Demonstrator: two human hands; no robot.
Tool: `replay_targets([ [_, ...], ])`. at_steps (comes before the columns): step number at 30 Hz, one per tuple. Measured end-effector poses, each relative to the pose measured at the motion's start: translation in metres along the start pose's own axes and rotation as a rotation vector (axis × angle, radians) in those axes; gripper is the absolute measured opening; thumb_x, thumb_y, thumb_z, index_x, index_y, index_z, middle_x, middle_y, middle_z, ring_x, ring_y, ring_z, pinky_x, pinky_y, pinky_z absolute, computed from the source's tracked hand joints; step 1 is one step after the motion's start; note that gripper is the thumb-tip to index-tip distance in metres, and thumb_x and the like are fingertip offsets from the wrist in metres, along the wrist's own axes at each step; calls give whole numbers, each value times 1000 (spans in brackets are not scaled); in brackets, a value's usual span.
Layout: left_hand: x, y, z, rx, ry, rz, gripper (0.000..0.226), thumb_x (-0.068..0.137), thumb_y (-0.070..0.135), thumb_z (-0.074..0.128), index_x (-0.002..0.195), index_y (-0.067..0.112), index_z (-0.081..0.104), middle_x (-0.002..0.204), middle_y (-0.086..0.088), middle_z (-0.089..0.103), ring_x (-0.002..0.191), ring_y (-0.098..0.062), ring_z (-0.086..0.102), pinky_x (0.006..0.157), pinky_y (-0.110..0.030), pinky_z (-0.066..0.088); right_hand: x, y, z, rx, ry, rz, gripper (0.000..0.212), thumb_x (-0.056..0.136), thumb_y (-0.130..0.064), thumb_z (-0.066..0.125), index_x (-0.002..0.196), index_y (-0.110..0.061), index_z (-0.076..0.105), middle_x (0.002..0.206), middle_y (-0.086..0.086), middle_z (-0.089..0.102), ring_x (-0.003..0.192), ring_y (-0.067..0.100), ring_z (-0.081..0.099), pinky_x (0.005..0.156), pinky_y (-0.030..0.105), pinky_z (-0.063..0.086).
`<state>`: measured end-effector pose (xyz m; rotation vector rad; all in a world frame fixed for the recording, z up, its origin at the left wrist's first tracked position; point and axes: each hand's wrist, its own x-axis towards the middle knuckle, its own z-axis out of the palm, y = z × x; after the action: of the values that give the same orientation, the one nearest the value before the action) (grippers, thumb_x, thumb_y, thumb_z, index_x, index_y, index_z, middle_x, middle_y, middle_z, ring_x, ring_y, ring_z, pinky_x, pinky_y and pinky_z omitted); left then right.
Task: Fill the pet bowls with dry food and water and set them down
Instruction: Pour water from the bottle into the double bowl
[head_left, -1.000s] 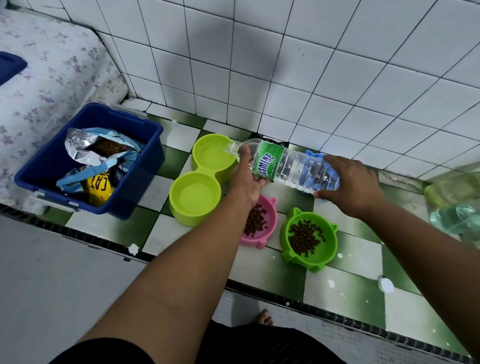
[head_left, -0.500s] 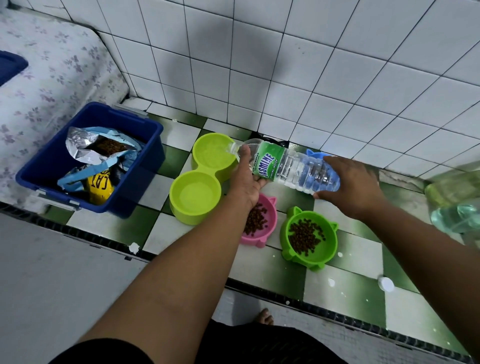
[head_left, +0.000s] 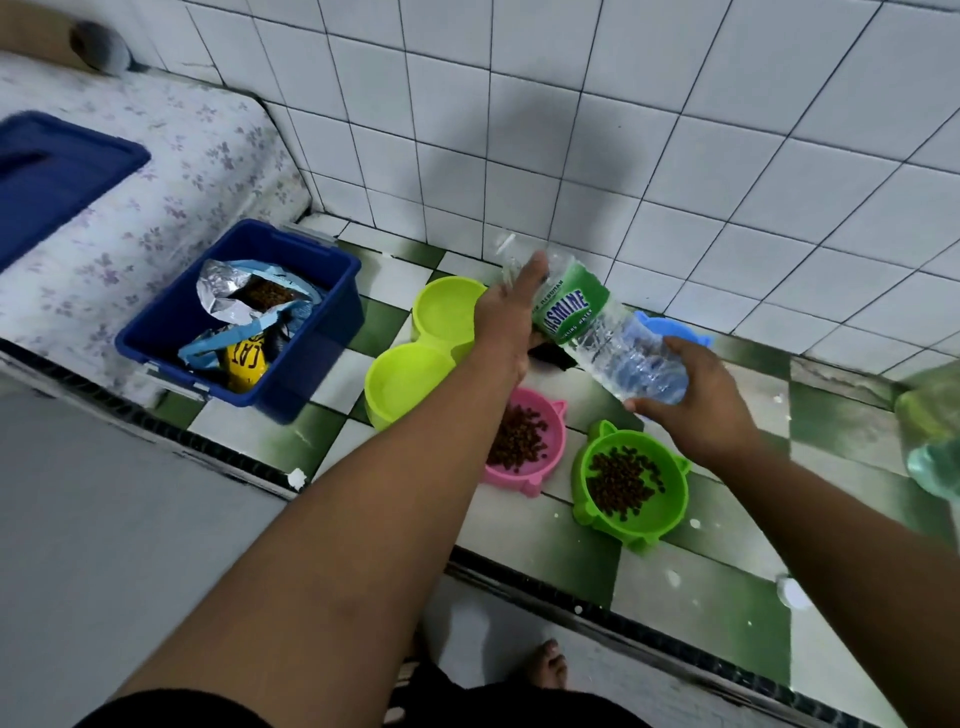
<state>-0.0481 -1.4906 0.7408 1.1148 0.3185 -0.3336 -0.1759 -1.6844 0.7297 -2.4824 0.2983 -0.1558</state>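
Observation:
A clear water bottle (head_left: 597, 327) with a green label is tilted, its open neck pointing up and left, above the ledge. My left hand (head_left: 504, 317) holds it near the neck and my right hand (head_left: 696, 405) grips its base. Below the neck sits a lime double bowl (head_left: 410, 387) with water in both cups. A pink bowl (head_left: 553, 431) and a green bowl (head_left: 670, 493) hold dry kibble in front of it. A blue bowl (head_left: 670, 328) peeks out behind the bottle; its inside is hidden.
A blue bin (head_left: 322, 322) on the left holds an open cat food bag (head_left: 244, 301). A white bottle cap (head_left: 792, 592) lies on the green-and-white tiled ledge (head_left: 727, 587). A blue lid (head_left: 57, 171) rests on the flowered mattress. A greenish container (head_left: 930, 426) stands at the right edge.
The bottle has swung from lying nearly flat, mouth over the far lime cup, to neck-up. Both hands have kept hold of it.

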Motion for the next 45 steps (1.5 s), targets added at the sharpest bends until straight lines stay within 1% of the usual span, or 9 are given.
replay_targets([
  [2,-7,5,5,23,-11,23,85,54,59,88,117,5,67,104,-13,74,87,-28,72,84,-57,61,-6,1,0,60,8,1,84,68,-24,90,140,-14,48,139,10,52,126,27,50,99,29,35],
  [8,-27,12,7,34,-41,93,72,50,54,91,101,11,65,101,-16,74,88,-30,71,85,-63,59,-26,-3,-2,147,46,-9,86,70,-23,89,144,-13,45,141,8,49,126,23,49,100,28,35],
  [15,-43,15,-23,-8,-70,76,83,48,53,89,111,5,66,93,-11,70,81,-28,68,77,-54,60,-50,-22,1,52,101,-61,83,64,-20,93,136,-11,53,135,10,55,123,26,49,99,23,30],
  [17,-46,12,-37,-26,-83,37,92,50,53,90,120,-1,65,97,-14,73,83,-30,70,74,-50,62,-60,-27,6,29,110,-61,83,62,-19,94,134,-11,54,132,11,57,121,26,51,98,22,31],
  [19,-50,8,-48,-52,-105,-1,88,56,49,92,123,-1,64,111,-20,74,93,-35,72,83,-61,60,-70,-28,10,19,95,-25,84,61,-22,94,134,-12,54,130,10,57,120,27,53,99,26,35],
  [24,-66,-12,-71,-43,-65,-78,34,83,33,84,100,12,63,94,-8,70,91,-31,70,92,-65,55,-100,-31,19,-19,54,14,85,61,-23,95,135,-12,55,131,12,56,121,28,52,99,30,37],
  [33,-95,-30,-77,-101,-55,-100,44,92,35,73,126,12,56,102,-5,69,87,-19,70,87,-50,60,-111,-34,3,-79,-34,-12,84,63,-19,94,137,-12,56,132,12,59,118,28,54,95,29,37],
  [42,-95,-57,-77,-126,33,-112,53,92,45,70,131,12,59,123,-18,70,106,-34,70,83,-51,61,-109,-20,-9,-231,-101,-7,89,67,-37,90,145,-21,48,144,8,53,130,32,49,108,50,42],
  [45,-90,-60,-80,-146,20,-115,51,94,45,68,131,10,59,122,-18,70,106,-35,70,81,-51,62,-109,-23,-7,-286,-105,-9,89,70,-39,88,146,-20,47,147,9,51,132,33,47,108,48,41],
])
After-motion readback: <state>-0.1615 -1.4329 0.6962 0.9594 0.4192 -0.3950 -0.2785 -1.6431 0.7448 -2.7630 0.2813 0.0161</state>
